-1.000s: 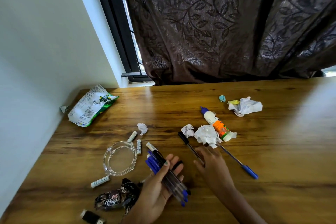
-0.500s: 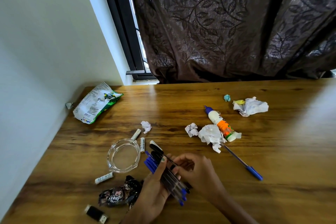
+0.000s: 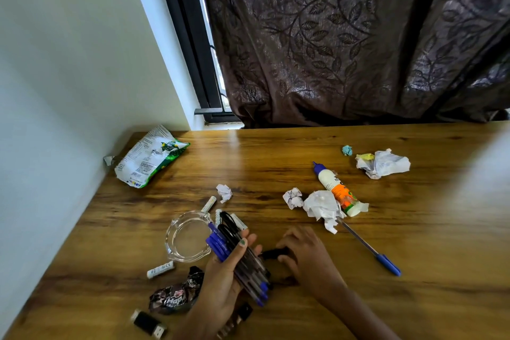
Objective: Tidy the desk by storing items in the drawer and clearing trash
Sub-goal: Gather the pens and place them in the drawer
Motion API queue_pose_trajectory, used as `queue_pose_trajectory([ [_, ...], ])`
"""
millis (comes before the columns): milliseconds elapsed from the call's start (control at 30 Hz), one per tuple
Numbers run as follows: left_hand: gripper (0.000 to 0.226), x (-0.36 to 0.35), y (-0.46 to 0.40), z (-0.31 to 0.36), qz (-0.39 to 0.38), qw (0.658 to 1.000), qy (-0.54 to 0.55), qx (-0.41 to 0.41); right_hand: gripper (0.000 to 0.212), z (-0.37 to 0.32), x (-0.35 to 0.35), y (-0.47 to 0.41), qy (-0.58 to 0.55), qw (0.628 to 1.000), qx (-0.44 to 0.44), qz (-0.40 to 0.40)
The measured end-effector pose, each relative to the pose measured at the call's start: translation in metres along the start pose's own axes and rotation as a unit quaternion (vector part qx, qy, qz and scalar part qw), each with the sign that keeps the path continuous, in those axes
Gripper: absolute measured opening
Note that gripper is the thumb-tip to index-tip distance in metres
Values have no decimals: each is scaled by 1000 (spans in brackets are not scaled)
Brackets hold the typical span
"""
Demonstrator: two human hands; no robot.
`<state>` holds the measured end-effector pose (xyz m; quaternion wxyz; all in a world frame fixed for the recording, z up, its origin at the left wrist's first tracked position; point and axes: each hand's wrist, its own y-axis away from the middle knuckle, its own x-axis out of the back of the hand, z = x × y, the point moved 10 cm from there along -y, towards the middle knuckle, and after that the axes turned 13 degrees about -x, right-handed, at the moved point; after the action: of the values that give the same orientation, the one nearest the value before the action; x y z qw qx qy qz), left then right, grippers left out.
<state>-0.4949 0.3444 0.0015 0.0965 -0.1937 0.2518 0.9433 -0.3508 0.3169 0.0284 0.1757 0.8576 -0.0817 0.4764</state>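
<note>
Head view, entry: compared with a second ago, the black-capped pen that lay loose by the crumpled paper is off the desk point(image 3: 358, 270) and in with the pen bundle point(image 3: 240, 254) in my left hand point(image 3: 220, 281). The right hand point(image 3: 306, 257), which half a second ago was up against the bundle feeding that pen in, is now down on the wood just right of it. Judgement: pen collection is nearly finished; one blue pen point(image 3: 367, 248) lies apart on the desk, its upper end under the white paper wad point(image 3: 321, 208).

Left hand: fingers curled round the bundle, thumb across the top, blue and black caps pointing away from me, tips toward me.

Right hand: fingers curled, fingertips closing on a small black object point(image 3: 274, 252) lying on the desk; I judge it pinched, though I cannot tell what the object is.

Glue bottle point(image 3: 335, 189), batteries point(image 3: 161, 269), glass ashtray point(image 3: 187, 237), chip bag point(image 3: 150, 159) and candy wrapper point(image 3: 174, 298) are untouched. No drawer in frame; storing not yet begun.
</note>
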Motion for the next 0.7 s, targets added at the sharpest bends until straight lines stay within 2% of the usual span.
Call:
queue_pose_trajectory([
  [67, 46, -1, -1, 0, -3, 1000, -4, 0, 24, 6, 6, 1, -30, 999, -11, -3],
  [167, 45, -5, 0, 2, -13, 1000, -6, -4, 16, 18, 23, 2, -145, 987, -49, -38],
  [433, 42, -22, 2, 2, -57, 998, -36, -2, 19, 27, 87, 9, -377, 924, -60, -7],
  [700, 37, -51, 16, -15, -158, 981, -90, 64, 17, 12, 75, 8, -430, 900, -67, -15],
])
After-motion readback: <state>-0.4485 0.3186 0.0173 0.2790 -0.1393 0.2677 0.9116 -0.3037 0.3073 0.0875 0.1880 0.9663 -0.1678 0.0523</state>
